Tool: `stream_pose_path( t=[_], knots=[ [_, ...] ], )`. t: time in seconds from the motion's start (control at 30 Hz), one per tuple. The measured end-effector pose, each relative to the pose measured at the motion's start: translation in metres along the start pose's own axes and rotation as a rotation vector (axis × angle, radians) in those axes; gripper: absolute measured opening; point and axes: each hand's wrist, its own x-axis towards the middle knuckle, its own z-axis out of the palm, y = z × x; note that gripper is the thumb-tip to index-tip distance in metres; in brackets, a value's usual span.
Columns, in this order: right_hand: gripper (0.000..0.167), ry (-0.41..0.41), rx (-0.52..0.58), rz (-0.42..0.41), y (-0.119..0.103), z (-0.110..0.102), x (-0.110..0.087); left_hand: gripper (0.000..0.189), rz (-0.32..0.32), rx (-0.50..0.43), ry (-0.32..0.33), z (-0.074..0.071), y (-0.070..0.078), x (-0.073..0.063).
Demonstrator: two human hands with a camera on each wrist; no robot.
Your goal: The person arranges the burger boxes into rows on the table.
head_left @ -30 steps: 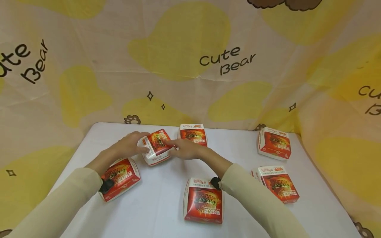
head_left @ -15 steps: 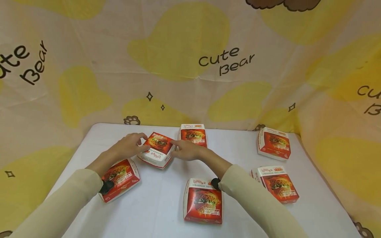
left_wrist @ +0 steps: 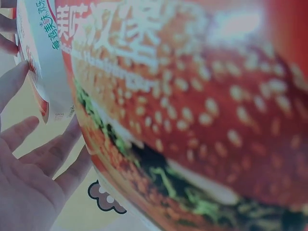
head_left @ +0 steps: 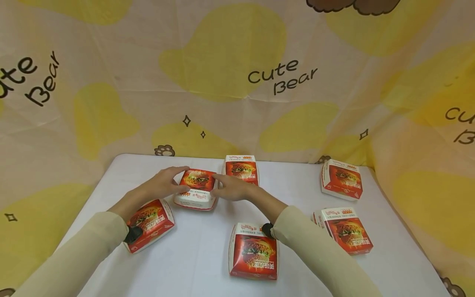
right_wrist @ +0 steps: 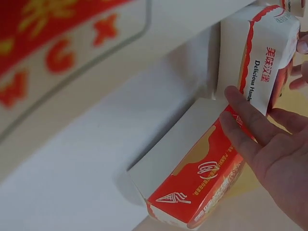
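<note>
Both arms [head_left: 79, 247] slant inward, left hand [head_left: 162, 182] and right hand [head_left: 234, 188] facing each other, fingers [right_wrist: 252, 116] extended.

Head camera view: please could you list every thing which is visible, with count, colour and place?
Red-and-white cardboard burger-printed box: one, red and white, between the two hands
Similar boxes: five, red and white: left box partly under the left wrist, back box, front box, far right box, near right box
Flat table: one, white, under the boxes
"Cute Bear" printed cloth: one, beige with yellow patches, behind and beside the table
Wrist-worn pieces: two, black, one at each wrist
Long sleeves: two, beige, on both arms
Left hand: one, bare, touching the box's left side
Right hand: one, bare, touching its right side
</note>
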Motion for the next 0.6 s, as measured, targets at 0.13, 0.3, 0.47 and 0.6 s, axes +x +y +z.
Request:
stream_pose_path(
  t=[0.13,0.3,0.47,0.6],
  knots=[
    [0.072,0.003,0.016,0.005,0.0000,0.0004,-0.0001,0.074,-0.006,0.008,-0.008,0.0009,0.0017,0.0003],
    [0.072,0.011,0.020,-0.004,-0.0004,0.0002,0.0006,0.075,-0.024,0.031,-0.009,0.0021,0.0041,0.0011],
    [0.071,0.019,0.024,-0.007,0.0003,0.0010,0.0020,0.075,-0.026,0.033,-0.006,0.0038,0.0045,0.0027],
    [0.070,0.017,0.031,-0.009,0.0013,0.0009,0.0020,0.076,-0.023,0.025,-0.007,0.0049,0.0037,0.0040]
  ],
)
